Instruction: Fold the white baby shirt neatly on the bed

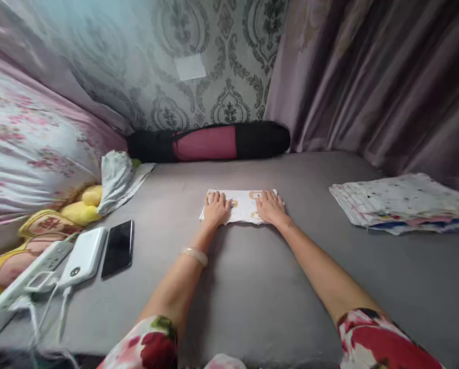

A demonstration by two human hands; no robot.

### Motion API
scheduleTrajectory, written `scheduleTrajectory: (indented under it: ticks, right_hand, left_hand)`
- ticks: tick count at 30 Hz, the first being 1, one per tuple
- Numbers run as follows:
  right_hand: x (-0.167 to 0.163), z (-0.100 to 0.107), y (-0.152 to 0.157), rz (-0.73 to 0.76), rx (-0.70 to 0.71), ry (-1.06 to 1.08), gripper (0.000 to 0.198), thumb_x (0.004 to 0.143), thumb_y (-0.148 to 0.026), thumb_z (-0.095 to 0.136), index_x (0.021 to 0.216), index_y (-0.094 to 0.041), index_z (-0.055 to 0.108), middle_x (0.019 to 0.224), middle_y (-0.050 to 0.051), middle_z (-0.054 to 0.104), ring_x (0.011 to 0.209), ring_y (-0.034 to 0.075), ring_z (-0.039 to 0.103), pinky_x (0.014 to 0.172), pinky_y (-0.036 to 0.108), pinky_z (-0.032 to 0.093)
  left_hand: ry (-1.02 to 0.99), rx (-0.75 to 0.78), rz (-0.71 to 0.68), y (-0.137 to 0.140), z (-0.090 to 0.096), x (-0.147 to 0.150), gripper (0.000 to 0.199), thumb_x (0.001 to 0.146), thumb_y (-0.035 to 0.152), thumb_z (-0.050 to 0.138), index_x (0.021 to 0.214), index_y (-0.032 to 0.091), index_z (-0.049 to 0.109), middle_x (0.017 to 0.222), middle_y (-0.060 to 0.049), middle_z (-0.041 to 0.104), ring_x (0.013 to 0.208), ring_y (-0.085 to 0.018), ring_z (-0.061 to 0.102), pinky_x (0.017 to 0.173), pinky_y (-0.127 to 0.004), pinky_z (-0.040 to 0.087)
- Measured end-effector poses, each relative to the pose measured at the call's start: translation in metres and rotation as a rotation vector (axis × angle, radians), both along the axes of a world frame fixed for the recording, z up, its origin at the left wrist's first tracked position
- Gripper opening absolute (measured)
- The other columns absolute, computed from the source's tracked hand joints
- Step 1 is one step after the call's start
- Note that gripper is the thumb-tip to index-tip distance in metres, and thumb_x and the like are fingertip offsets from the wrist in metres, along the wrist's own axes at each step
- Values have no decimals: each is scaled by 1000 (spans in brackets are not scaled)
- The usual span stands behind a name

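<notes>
A small folded cloth (241,206) is laid flat in the middle of a grey bed (252,287). The cloth is white with yellow marks on it. Both hands are pressed down on it from above. The left hand (217,207) is laid flat on the left end of the cloth, with the fingers spread out and nothing gripped. The right hand (271,206) is laid flat on the right end in the same way, open and with nothing gripped. A bare strip of cloth is seen between the two hands. A pale bangle (194,255) is worn on the left wrist. Red flowered sleeves are seen at the bottom edge.

To the right, well apart from the hands, a stack of folded cloths (400,204) is piled on the bed. To the left, a black phone (118,248) is laid face up, and a white power bank (84,255) is set just beside it. White cables and a white power strip (19,284) are seen further left. A yellow soft toy (82,207) and a crumpled grey cloth (116,177) are found near a flowered quilt (29,138). A long black and pink bag (210,142) is laid along the far wall. A purple curtain (386,77) is hung at the right.
</notes>
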State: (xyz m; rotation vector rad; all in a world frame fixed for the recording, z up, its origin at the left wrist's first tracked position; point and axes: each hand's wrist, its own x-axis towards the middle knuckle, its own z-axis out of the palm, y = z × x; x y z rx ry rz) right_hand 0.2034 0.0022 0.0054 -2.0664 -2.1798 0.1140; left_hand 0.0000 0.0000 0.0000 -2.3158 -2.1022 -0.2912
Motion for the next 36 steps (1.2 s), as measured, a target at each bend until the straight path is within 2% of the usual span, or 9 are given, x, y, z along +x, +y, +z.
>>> scheduleTrajectory:
  ticks: [6, 10, 13, 19, 24, 27, 31, 36]
  right_hand:
    - [-26, 13, -5, 78, 33, 32, 53, 99, -32, 27, 142, -5, 42, 152, 17, 38, 142, 28, 30, 116, 45, 18]
    - [-37, 7, -5, 125, 8, 29, 56, 99, -32, 26, 145, -2, 37, 154, 18, 35, 144, 27, 27, 117, 43, 12]
    - [-39, -1, -5, 131, 42, 23, 56, 99, -31, 27, 144, -2, 38, 153, 17, 37, 143, 27, 28, 118, 44, 9]
    - [-38, -5, -5, 118, 79, 18, 55, 97, -30, 30, 142, -3, 41, 152, 17, 39, 142, 28, 30, 117, 45, 11]
    - [-50, 1, -3, 101, 35, 32, 54, 95, -27, 29, 141, -2, 42, 152, 19, 38, 141, 30, 30, 116, 49, 13]
    - [-66, 3, -2, 141, 33, 64, 55, 96, -28, 28, 143, -3, 41, 153, 17, 36, 142, 30, 29, 116, 48, 16]
    - [-83, 0, -4, 163, 56, 90, 57, 97, -31, 26, 144, -3, 40, 153, 17, 36, 143, 28, 29, 116, 46, 16]
    - [-85, -7, -5, 159, 74, 82, 58, 97, -32, 26, 144, -2, 40, 154, 16, 36, 143, 28, 28, 117, 46, 14]
  left_hand:
    - [-16, 59, -23, -9, 5, 21, 47, 99, 43, 28, 125, 14, 55, 139, -16, 54, 136, -30, 40, 116, -51, 23]
    - [-53, 83, -56, -18, -2, 35, 48, 99, 41, 29, 131, 14, 52, 144, -17, 49, 138, -30, 39, 114, -50, 26]
    - [-60, 123, -52, -21, -8, 38, 49, 98, 40, 32, 134, 13, 50, 146, -18, 47, 139, -30, 38, 115, -50, 25]
    - [-112, 201, -35, -25, -11, 35, 43, 98, 36, 33, 128, 14, 54, 141, -17, 53, 136, -29, 42, 114, -47, 28]
    - [-171, 239, 51, -35, -13, 28, 36, 97, 34, 37, 121, 15, 56, 138, -16, 55, 135, -29, 43, 114, -48, 29]
    - [-172, 260, 94, -42, -14, 21, 33, 96, 33, 39, 118, 15, 57, 138, -17, 54, 135, -29, 44, 113, -49, 28]
    - [-155, 264, 165, -49, -13, 11, 31, 96, 29, 37, 116, 16, 57, 137, -15, 55, 135, -29, 43, 114, -50, 26]
    - [-161, 237, 257, -53, -11, 2, 31, 96, 24, 35, 116, 15, 57, 139, -15, 54, 135, -29, 42, 114, -51, 25]
